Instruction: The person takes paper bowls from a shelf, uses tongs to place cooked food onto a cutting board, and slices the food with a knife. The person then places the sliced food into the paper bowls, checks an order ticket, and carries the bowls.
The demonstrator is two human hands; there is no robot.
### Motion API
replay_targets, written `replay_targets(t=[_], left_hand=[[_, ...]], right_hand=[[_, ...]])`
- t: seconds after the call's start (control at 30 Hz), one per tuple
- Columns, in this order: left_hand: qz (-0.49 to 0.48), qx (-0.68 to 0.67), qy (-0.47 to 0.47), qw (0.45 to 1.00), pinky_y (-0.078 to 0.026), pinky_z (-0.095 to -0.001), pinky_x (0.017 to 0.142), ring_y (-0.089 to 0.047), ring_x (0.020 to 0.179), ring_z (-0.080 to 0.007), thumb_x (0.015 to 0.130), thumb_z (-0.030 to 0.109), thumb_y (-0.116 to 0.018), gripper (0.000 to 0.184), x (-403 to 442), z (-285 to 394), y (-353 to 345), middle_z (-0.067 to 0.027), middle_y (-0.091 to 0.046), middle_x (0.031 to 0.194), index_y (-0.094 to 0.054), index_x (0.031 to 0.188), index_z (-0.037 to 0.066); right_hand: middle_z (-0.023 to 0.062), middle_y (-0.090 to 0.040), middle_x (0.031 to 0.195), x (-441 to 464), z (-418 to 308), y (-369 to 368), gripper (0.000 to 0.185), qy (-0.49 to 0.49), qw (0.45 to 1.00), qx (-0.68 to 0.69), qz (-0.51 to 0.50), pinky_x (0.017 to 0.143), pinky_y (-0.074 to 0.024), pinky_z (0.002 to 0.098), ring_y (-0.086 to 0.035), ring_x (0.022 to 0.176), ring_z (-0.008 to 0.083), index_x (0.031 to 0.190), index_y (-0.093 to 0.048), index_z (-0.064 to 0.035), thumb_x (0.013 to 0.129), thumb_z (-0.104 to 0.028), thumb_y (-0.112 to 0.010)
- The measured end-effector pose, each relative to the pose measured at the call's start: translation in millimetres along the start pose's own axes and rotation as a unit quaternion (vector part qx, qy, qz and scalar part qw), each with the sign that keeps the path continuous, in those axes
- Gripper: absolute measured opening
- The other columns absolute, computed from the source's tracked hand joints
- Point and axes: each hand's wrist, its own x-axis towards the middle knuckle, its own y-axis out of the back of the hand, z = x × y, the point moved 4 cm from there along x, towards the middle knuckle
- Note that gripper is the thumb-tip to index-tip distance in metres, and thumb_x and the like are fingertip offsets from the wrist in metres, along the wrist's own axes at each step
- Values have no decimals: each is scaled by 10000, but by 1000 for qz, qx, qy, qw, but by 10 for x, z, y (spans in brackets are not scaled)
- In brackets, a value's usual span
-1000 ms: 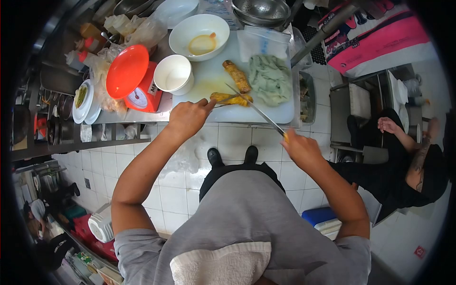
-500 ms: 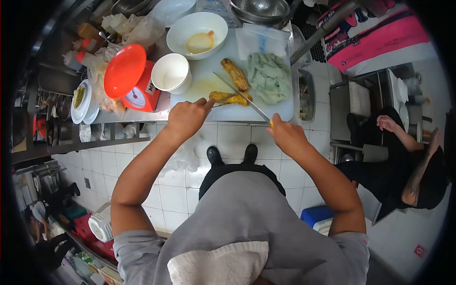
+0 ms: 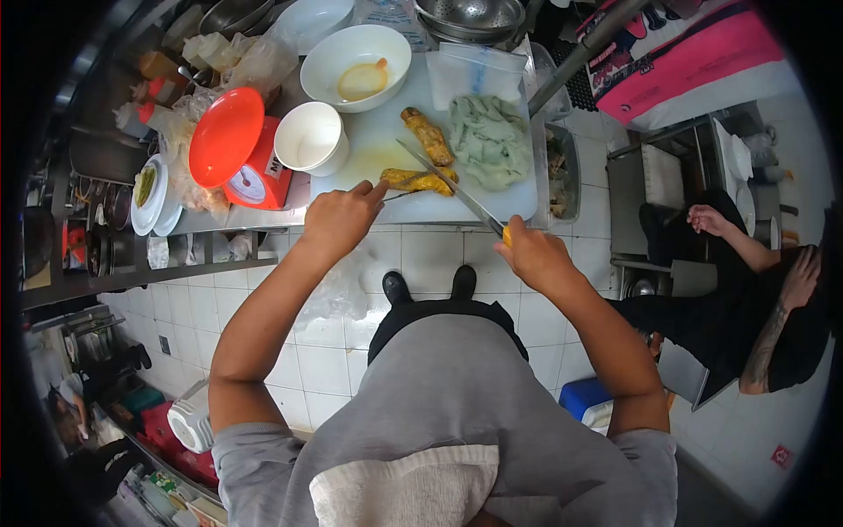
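Observation:
My right hand [image 3: 536,250] is closed on the yellow handle of a long knife [image 3: 474,205]. The blade lies slantwise across the right part of a browned, yellowish roll-shaped piece of food [image 3: 421,184]. My left hand [image 3: 341,220] is closed on thin metal tongs [image 3: 402,194], whose arms lie along that same piece. Just beyond it, a second browned piece [image 3: 427,136] rests on the white cutting board [image 3: 376,162]. To its right lies a crumpled pale green cloth [image 3: 488,145]. Whether the blade has cut through the near piece, I cannot tell.
Left of the board stand a white tub [image 3: 311,139] and a red kitchen scale [image 3: 255,176]. Behind is a white bowl [image 3: 356,66] holding some liquid. A metal pole [image 3: 575,63] rises at the right. Another person [image 3: 746,290] is at the far right.
The knife and tongs keep nearly the same place on the near piece. The view has shifted slightly. At the right, the other person's tattooed arm has moved.

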Motion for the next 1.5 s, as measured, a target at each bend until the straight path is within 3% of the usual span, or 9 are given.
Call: replay_targets(t=[0.37, 0.73, 0.97, 1.13, 1.3, 1.4, 1.5], left_hand=[[55, -56, 51, 996, -540, -386, 552, -647, 626, -298, 848, 294, -668, 469, -139, -141, 54, -53, -646, 896, -567, 1281, 143], [42, -27, 22, 999, -527, -374, 535, -648, 621, -259, 890, 257, -612, 369, -68, -137, -5, -28, -644, 863, -588, 1240, 146], [37, -10, -2, 999, -511, -371, 516, -633, 593, -258, 895, 242, -605, 347, -54, -139, -31, -32, -641, 808, -603, 1227, 144], [33, -3, -3, 999, -508, -372, 513, -632, 587, -258, 893, 224, -602, 345, -60, -128, -29, -36, -638, 795, -604, 1226, 134], [19, -7, 4, 1000, -507, -373, 515, -632, 589, -255, 894, 197, -592, 341, -30, -135, 17, -35, -634, 795, -604, 1229, 135], [-4, -10, -18, 1000, -527, -348, 530, -651, 602, -239, 809, 77, -550, 470, -20, -138, 19, -45, -630, 823, -568, 1278, 100], [0, 13, -31, 999, -525, -346, 525, -650, 592, -234, 824, 93, -556, 452, -14, -130, -5, -43, -633, 821, -571, 1276, 104]], right_hand=[[183, -653, 679, -608, 113, 180, 384, -33, 998, -20, 51, 576, -522, 497, -650, 627, 408, 995, -451, -17, 909, -351, -619], [159, -631, 622, -703, 222, 166, 360, 5, 997, -74, 22, 523, -521, 460, -649, 581, 373, 964, -448, -37, 901, -340, -633], [235, -661, 790, -65, -15, 48, 385, -9, 999, 13, -36, 699, -514, 521, -651, 769, 442, 1045, -457, 5, 922, -336, -587], [234, -659, 811, 364, -262, 29, 422, 13, 1000, 16, -16, 692, -506, 522, -650, 790, 436, 1032, -466, 11, 925, -382, -579], [229, -662, 765, -444, 119, 204, 368, -45, 994, -33, -90, 691, -524, 503, -660, 757, 424, 1018, -442, 11, 920, -315, -585], [219, -666, 768, -421, 98, 172, 355, -18, 997, -26, -68, 684, -526, 506, -664, 752, 418, 1022, -437, -2, 920, -308, -583], [214, -670, 779, 212, -118, -29, 340, 11, 999, -12, -31, 684, -527, 512, -670, 757, 410, 1020, -440, -14, 916, -301, -588]])
